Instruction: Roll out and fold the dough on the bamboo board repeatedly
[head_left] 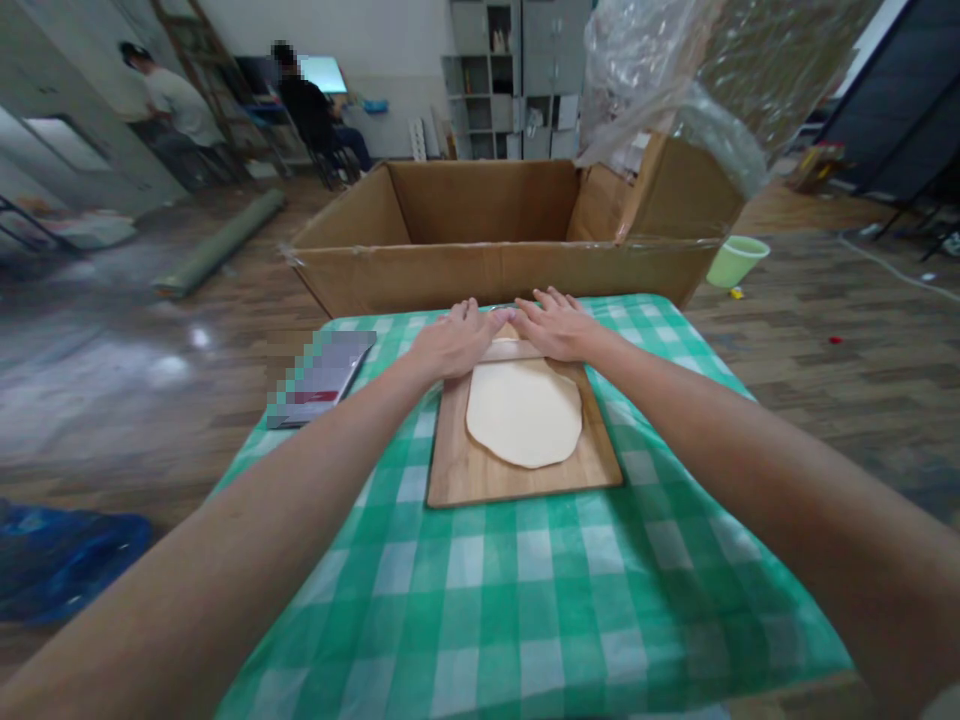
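A flat oval sheet of pale dough (523,413) lies on a wooden board (465,470) on a table with a green checked cloth (540,600). At the far edge of the dough, a wooden rolling pin (510,349) lies across the board. My left hand (456,337) and my right hand (556,324) rest palm-down on the pin, side by side, fingers stretched flat and pointing away from me. Most of the pin is hidden under both hands.
A large open cardboard box (495,235) stands just behind the table. Clear plastic wrap (675,70) hangs at upper right. A flat grey object (322,380) lies left of the board. A green bucket (736,260) sits on the floor. Two people (315,110) sit far back left.
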